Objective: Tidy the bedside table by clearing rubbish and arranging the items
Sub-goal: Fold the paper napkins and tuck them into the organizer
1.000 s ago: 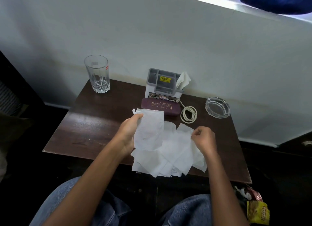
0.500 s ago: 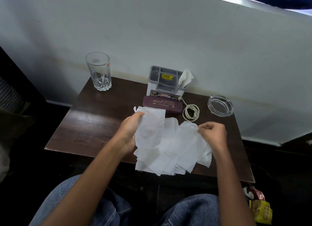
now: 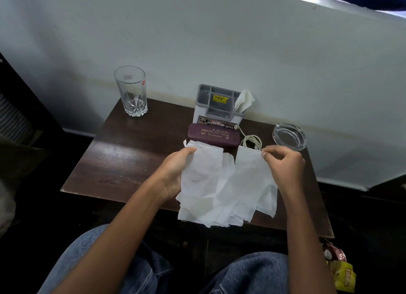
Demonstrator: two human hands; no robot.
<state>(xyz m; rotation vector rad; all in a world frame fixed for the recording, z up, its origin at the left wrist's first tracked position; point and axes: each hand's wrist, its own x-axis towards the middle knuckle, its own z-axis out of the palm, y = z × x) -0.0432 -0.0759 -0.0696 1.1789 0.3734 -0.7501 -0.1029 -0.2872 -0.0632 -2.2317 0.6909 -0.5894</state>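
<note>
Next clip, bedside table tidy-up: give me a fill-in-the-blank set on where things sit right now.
1. The drinking glass stands at the back ___ corner of the table.
2. The maroon case reads PRINCE ___.
3. The ashtray sits to the ___ of the coiled cable.
4. The left hand and right hand hold tissue sheets; another tissue pokes from the ___ end of the grey organizer.

Missing words: left; OPTICALS; right; right.
</note>
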